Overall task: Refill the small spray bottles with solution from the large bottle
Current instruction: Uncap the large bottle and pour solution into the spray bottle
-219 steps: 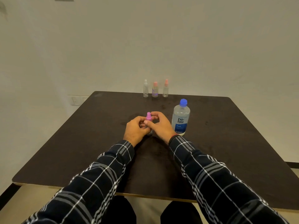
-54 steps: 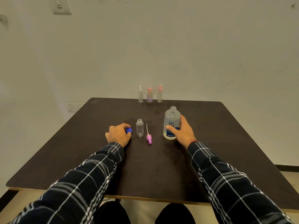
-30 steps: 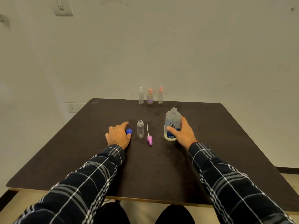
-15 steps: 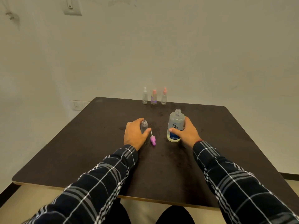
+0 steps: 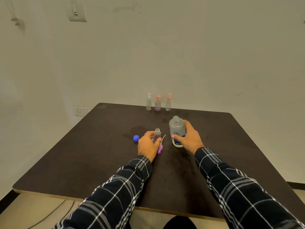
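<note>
The large clear bottle [image 5: 177, 129] with a blue label stands uncapped mid-table, and my right hand [image 5: 189, 138] is wrapped around its right side. A small clear spray bottle [image 5: 157, 133] stands open just left of it, my left hand [image 5: 147, 145] curled around its body. Its pink spray head [image 5: 160, 148] with a white dip tube lies flat on the table between my hands. The large bottle's blue cap [image 5: 136, 139] rests on the table left of my left hand.
Three more small spray bottles [image 5: 158, 103] stand in a row at the far edge of the dark table [image 5: 99, 162]: one white-topped, two pink-topped. A wall rises right behind the table. Cables run across the floor at lower left.
My left hand let go of the blue cap, leaving it on the table, and moved right onto the small open bottle. My right hand stays on the large bottle.
</note>
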Available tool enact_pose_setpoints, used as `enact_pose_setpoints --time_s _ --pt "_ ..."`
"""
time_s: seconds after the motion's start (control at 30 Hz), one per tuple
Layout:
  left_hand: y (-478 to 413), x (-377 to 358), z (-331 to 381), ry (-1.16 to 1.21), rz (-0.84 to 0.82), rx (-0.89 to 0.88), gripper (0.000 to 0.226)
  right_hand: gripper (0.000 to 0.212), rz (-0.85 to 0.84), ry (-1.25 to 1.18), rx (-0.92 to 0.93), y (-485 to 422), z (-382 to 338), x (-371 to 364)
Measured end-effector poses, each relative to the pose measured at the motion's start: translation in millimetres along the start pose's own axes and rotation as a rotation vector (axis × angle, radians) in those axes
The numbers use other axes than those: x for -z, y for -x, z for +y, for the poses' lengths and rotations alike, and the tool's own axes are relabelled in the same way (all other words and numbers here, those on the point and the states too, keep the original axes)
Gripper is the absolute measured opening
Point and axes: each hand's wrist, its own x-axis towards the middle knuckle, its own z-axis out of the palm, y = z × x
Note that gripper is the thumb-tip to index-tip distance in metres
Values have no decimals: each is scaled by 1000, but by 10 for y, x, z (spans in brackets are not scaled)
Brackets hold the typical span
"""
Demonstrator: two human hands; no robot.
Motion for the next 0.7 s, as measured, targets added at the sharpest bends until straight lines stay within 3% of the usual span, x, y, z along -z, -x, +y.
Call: enact_pose_setpoints --time_s 0.33,0.7 --pt "22 -65 -19 87 -28 -8 35 75 36 167 40 -57 19 46" --pt "-17 -31 -13 15 -29 -49 33 81 55 279 40 -115 34 -50"
